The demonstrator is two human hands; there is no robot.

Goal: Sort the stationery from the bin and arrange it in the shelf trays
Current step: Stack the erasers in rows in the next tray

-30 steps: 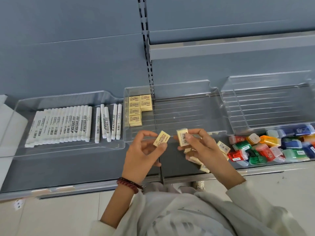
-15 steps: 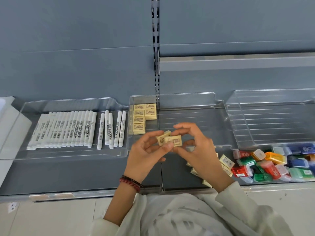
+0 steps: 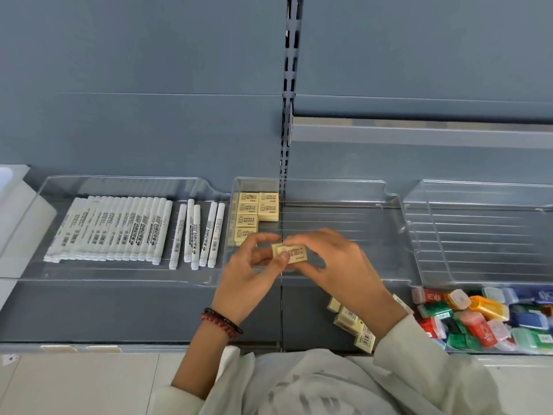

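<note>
Boxy cream erasers (image 3: 290,253) now joined between both hands (image 3: 250,281) (image 3: 344,265).

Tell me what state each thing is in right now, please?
left hand, pinching the held erasers.
right hand, pinching them too.
held erasers, overlapping, between both hands.
tray erasers, in neat rows in the middle tray.
markers, lying flat side by side in the left tray.
loose erasers, heaped on the shelf.
coloured boxes, jumbled in a pile.
</note>
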